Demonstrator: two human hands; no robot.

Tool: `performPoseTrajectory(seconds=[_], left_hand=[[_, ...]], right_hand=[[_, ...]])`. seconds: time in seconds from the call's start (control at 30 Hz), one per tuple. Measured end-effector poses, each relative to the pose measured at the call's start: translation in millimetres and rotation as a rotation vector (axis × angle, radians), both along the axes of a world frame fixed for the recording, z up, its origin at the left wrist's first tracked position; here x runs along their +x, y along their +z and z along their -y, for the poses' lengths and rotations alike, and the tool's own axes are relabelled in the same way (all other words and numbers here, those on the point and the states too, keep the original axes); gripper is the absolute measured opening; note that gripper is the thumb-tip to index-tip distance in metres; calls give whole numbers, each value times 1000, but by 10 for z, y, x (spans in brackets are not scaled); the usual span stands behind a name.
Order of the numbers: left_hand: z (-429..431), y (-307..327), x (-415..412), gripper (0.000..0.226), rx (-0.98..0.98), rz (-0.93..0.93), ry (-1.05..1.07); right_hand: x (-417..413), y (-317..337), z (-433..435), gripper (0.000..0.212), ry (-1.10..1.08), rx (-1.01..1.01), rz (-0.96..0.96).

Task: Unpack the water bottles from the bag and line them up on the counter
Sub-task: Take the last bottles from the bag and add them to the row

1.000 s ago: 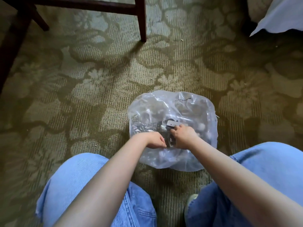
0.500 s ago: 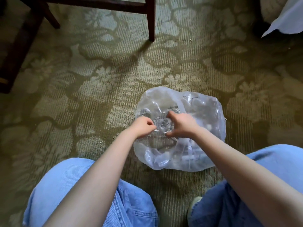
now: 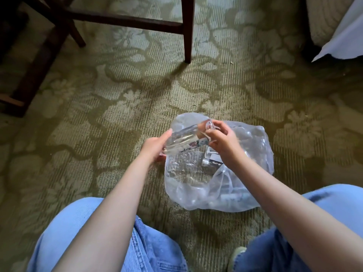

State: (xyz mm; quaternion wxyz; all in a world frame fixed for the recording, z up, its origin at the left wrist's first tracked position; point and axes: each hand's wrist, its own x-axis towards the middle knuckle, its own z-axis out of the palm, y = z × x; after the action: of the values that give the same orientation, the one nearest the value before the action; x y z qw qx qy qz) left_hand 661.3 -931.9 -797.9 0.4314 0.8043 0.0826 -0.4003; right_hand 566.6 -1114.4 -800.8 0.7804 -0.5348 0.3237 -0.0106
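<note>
The thin clear plastic bag [image 3: 245,193] sat on the green floral carpet [image 3: 117,114], with clear plastic water bottles [image 3: 188,160] lying inside. The left hand [image 3: 155,146] gripped its rim and the right hand [image 3: 220,138] pinched a handle loop. The film looked limp and slippery. The bottles were probably heavy and best grasped round the body.

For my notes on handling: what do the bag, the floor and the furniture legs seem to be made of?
The bag looks like thin clear plastic film, glossy: creases shine and contents show through. The floor seems carpet, matte, with ribbed pile and a flower pattern. The furniture legs look like dark stained wood, low sheen; grain is too dim to confirm.
</note>
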Motion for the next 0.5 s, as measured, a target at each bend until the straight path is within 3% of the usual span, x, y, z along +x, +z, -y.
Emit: performPoseTrajectory(seconds=[0.13, 0.2, 0.27, 0.4, 0.5], left_hand=[[-127, 126, 118, 37, -96, 67, 75], [-119, 207, 151, 27, -194, 142, 114], [-68, 295, 163, 26, -159, 313, 30], [1, 329, 92, 29, 122, 626, -226], [-22, 309, 58, 28, 246, 667, -311]], right_hand=[[-72, -163, -20, 30, 68, 79, -99], [-86, -192, 8, 31, 230, 3, -156], [-64, -303, 57, 43, 470, -271, -225], [33, -613, 89, 54, 692, -994, -401], [30, -888, 99, 61, 872, -1188, -589]])
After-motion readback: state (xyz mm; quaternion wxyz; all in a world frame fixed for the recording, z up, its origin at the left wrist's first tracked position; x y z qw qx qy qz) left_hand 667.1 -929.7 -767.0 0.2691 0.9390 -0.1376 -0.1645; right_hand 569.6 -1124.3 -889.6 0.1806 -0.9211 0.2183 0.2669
